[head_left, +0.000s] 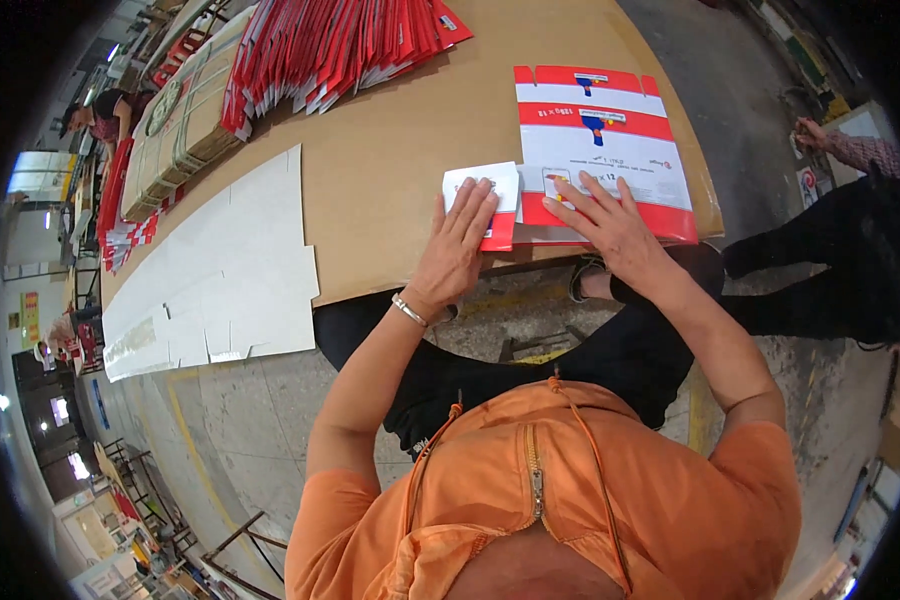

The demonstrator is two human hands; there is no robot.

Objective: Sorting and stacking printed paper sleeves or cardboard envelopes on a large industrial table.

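A flat red-and-white carton blank (600,150) lies on the brown cardboard-covered table (390,160) in front of me. My left hand (460,245) presses flat, fingers spread, on the blank's folded white flap (482,185) at its left end. My right hand (610,225) rests flat on the blank's near edge, fingers apart. Neither hand grips anything. A bracelet sits on my left wrist.
A fanned stack of red-and-white flat cartons (340,45) lies at the table's far left. Strapped bundles of brown cardboard (175,130) sit beyond it. Large white sheets (230,270) overhang the table's left edge. Another person (840,250) stands at right, one more (105,115) far left.
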